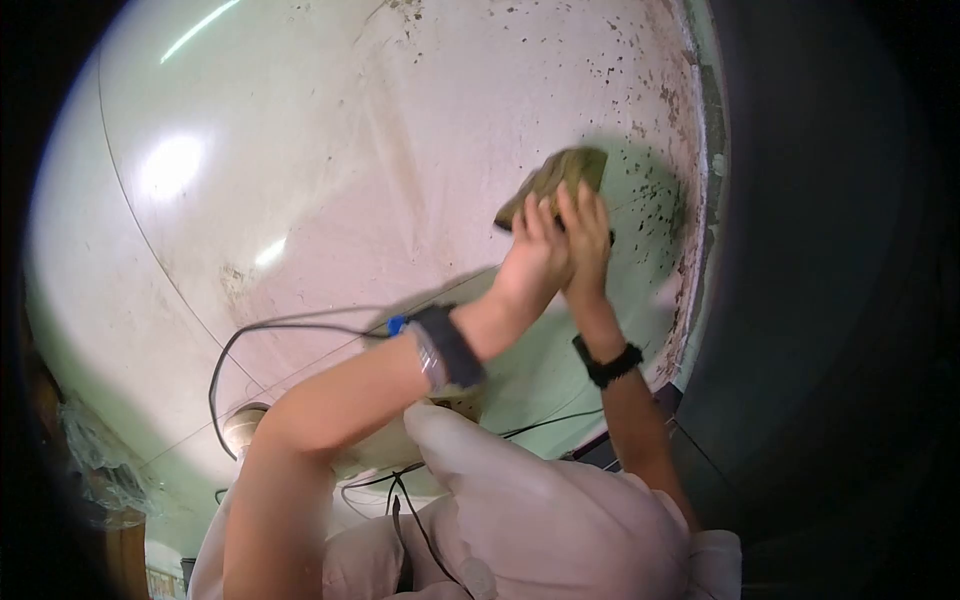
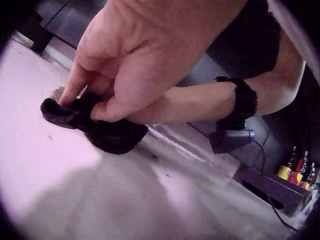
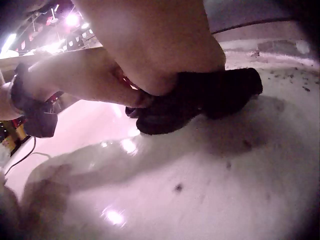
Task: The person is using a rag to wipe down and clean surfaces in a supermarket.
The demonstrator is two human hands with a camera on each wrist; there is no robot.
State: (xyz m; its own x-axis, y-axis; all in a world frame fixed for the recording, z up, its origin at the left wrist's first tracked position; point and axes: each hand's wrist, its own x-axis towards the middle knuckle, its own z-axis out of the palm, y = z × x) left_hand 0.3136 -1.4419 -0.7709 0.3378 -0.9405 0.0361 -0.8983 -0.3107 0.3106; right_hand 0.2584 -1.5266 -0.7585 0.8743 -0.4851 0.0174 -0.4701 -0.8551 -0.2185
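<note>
Both hands hold a folded olive-green cloth (image 1: 560, 175) over a pale, glossy surface (image 1: 330, 190). My left hand (image 1: 540, 250) grips its near left side; in the left wrist view, the left thumb and a finger pinch the cloth (image 2: 107, 132), which looks almost black there. Close beside it, my right hand (image 1: 588, 235) holds the right part, fingers laid along the top. In the right wrist view the dark cloth (image 3: 200, 100) hangs beneath the right hand (image 3: 155, 40), close over the surface, with a shadow below. The right fingertips are hidden there.
Dark specks (image 1: 650, 190) lie scattered toward the surface's right edge (image 1: 705, 200). A black cable (image 1: 235, 345) loops on the left, and more cables cross near the lap. Crumpled clear plastic (image 1: 100, 470) sits at lower left. Several small bottles (image 2: 297, 170) stand off to the side.
</note>
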